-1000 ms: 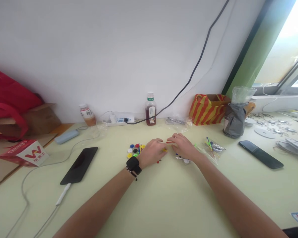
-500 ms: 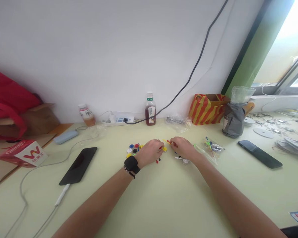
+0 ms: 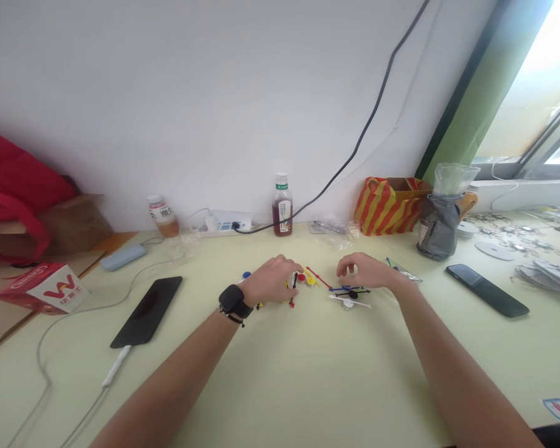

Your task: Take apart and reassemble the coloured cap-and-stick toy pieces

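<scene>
My left hand [image 3: 274, 281], with a black watch at the wrist, is over a pile of small coloured pieces; its thumb and fingers are apart beside black, yellow and red arrows [image 3: 292, 303]. Much of the pile lies hidden under the palm. Just right of the fingertips are a red disc [image 3: 301, 278], a yellow disc [image 3: 310, 281] and a long red arrow [image 3: 318, 277]. My right hand [image 3: 358, 270] hovers with loosely curled, parted fingers, nothing visible in them. Below it lie a blue arrow [image 3: 340, 289], a black spinner arrow [image 3: 353, 294] and a white spinner arrow [image 3: 348, 303].
A tea bottle [image 3: 282, 208] and a power strip [image 3: 224, 225] stand by the wall, a black cable hanging across. Phones lie left [image 3: 147, 311] and right [image 3: 488, 289]. A striped bag [image 3: 386, 208] and a grey pouch [image 3: 438, 227] stand at the back right.
My right hand has moved right, away from the yellow and red pieces, uncovering the red arrow and several spinner arrows. My left hand has shifted slightly left and its fingers have spread.
</scene>
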`<state>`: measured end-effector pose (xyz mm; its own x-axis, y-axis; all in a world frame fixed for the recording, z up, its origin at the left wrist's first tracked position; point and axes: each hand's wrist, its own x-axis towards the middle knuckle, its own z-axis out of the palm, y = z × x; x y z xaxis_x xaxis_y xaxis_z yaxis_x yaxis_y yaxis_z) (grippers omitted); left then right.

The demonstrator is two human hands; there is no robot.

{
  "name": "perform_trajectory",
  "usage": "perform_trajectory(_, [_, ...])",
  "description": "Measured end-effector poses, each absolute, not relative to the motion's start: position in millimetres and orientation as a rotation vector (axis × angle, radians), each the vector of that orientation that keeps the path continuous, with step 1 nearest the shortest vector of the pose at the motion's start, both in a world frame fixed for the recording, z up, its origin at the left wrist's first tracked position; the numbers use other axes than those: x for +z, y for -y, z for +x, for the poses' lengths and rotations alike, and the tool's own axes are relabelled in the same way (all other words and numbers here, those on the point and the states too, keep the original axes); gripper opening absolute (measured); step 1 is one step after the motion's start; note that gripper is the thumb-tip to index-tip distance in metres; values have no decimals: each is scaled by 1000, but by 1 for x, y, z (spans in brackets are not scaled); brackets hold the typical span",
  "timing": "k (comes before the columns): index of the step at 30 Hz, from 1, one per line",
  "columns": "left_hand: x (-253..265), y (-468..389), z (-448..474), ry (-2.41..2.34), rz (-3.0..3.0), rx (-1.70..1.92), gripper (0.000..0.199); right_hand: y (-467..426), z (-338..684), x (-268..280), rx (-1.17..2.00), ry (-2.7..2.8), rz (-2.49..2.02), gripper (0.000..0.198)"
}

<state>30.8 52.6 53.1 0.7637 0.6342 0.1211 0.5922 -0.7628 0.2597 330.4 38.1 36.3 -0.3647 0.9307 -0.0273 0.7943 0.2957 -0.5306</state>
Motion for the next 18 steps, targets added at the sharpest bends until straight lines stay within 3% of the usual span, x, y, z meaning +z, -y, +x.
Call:
perform_trajectory(4, [49,-49,37,-887,2742,304,35,-37,342,38,806,2305,-1587,22])
perform_trajectory(9, [42,-49,38,-928,2814,281,26,-42,339,30,804,2260,-1627,20])
perform_trajectory(18, [38,-54,34,-1082,2859,303,37,-46,331,26,676,2246,-1739,21])
